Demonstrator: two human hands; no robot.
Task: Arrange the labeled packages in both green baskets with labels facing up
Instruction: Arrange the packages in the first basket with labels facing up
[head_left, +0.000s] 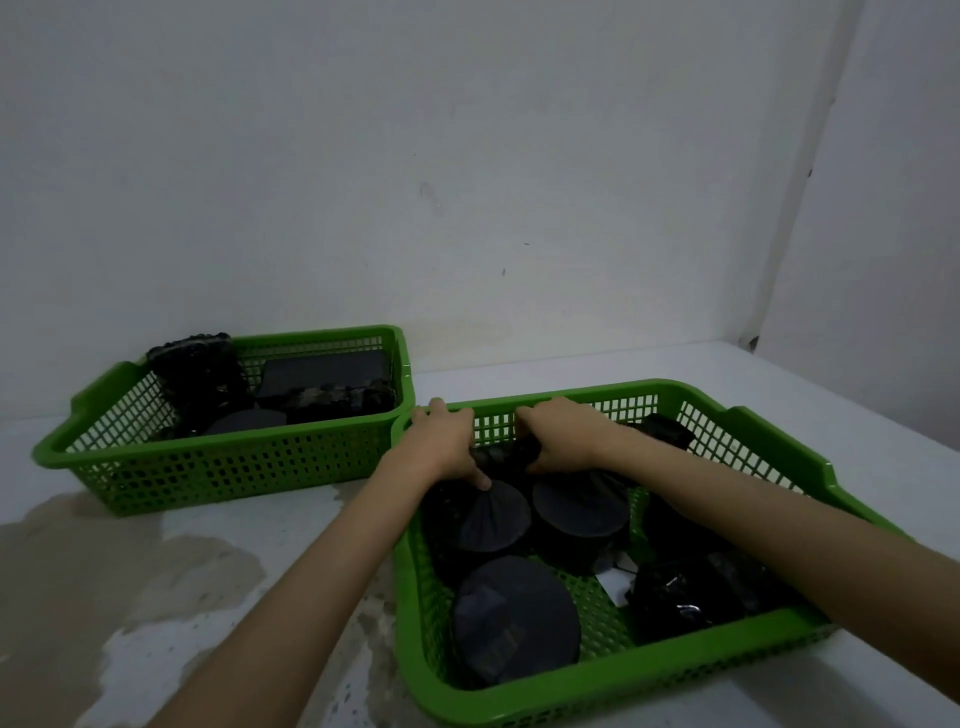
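Two green mesh baskets stand on a white surface. The near basket (769, 660) on the right holds several black packages, among them round ones (514, 618) (579, 506) and a crumpled one (675, 592). Both hands reach to its far side. My left hand (441, 441) and my right hand (563, 434) grip one black package (501, 460) between them, against the far wall. The far basket (234, 462) on the left holds more black packages, one tall and upright (195, 382), one flat and rectangular (324, 374). No label is readable.
A white wall rises close behind both baskets, with a corner at the right. The surface in front of the far basket carries a large brownish stain (104, 571). A small white tag (615, 579) lies on the near basket's floor.
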